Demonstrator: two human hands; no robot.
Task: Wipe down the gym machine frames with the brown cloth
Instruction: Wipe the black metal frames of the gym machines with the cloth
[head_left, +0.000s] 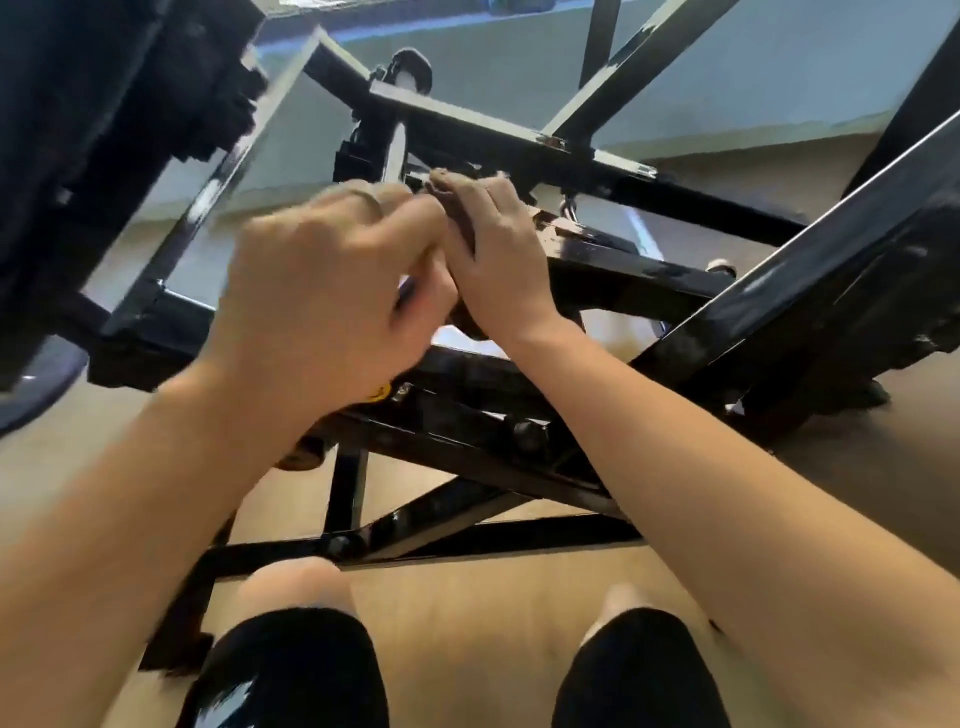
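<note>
Both hands meet above black machine frame. Right hand clamps brown cloth; left hand curled against cloth, grip unclear.

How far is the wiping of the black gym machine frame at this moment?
Done: cannot tell; the picture is blurred and no bar shows a clear wiped mark. In hand: the left hand and right hand are together over the brown cloth, bunched between them above a middle bar of the black frame. Left: likely the lower crossing bars near the floor, away from both hands.
</note>
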